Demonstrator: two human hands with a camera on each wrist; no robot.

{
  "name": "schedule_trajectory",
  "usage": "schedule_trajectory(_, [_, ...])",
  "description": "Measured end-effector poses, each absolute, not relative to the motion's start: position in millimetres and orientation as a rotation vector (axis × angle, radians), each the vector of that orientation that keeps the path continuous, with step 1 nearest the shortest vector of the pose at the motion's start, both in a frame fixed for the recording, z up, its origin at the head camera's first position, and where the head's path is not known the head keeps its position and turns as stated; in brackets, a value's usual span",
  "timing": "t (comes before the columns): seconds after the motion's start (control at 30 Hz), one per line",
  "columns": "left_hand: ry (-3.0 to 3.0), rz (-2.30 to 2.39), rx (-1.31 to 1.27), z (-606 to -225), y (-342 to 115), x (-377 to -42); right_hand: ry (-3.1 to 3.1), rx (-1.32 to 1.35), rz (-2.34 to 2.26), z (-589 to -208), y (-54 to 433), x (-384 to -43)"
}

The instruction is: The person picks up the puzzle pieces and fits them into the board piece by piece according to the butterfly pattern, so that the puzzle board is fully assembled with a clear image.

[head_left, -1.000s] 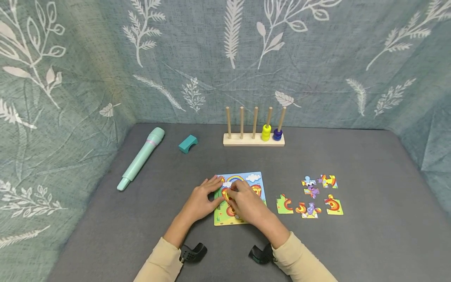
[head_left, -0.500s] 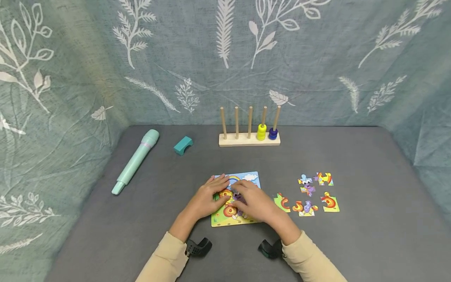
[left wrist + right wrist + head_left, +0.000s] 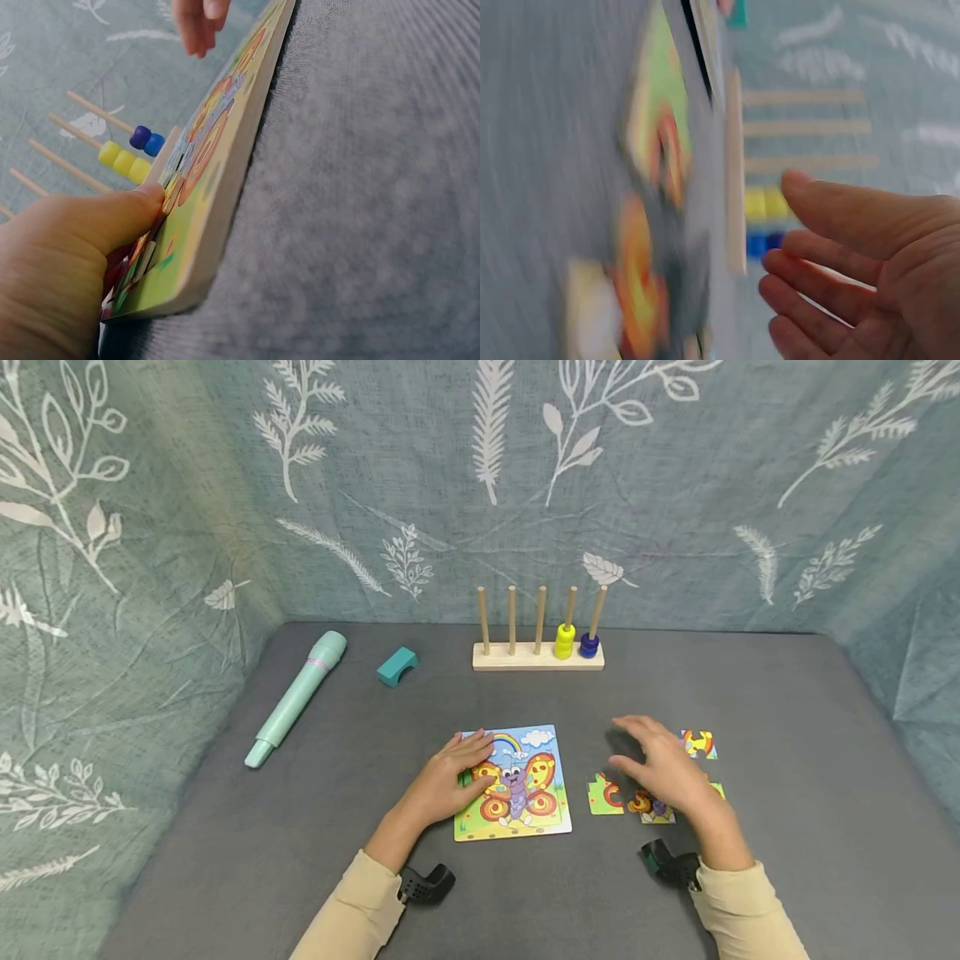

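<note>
On the puzzle [image 3: 517, 789], left fingers [image 3: 471, 751].

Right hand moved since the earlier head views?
Yes. Against the peg stand, the right hand has shifted right, from over the butterfly puzzle to over the loose pieces.

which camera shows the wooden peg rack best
The head view: it shows the whole peg rack, all five pegs included, sharp and unobstructed. The left wrist view has it tilted, partly behind the left hand. The right wrist view shows it sideways and blurred, the right hand covering part.
</note>
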State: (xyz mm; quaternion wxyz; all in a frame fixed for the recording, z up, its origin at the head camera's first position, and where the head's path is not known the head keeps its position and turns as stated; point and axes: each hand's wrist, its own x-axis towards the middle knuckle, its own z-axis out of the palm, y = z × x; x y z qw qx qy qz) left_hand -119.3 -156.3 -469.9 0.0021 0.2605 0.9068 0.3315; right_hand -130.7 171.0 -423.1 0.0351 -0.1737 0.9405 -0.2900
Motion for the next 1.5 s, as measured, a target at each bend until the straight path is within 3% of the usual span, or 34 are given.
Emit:
schedule_trajectory(0.4, [2.854, 1.029, 0.819, -467.7, -157.7, -119.8, 2.862, -0.443, -0.815, -424.3, 226.2, -133.2])
schedule_trajectory(1.5, [2.857, 1.038, 0.817, -472.8, -157.5, -119.1, 2.964, -0.476, -0.770, -436.4, 220.6, -134.5])
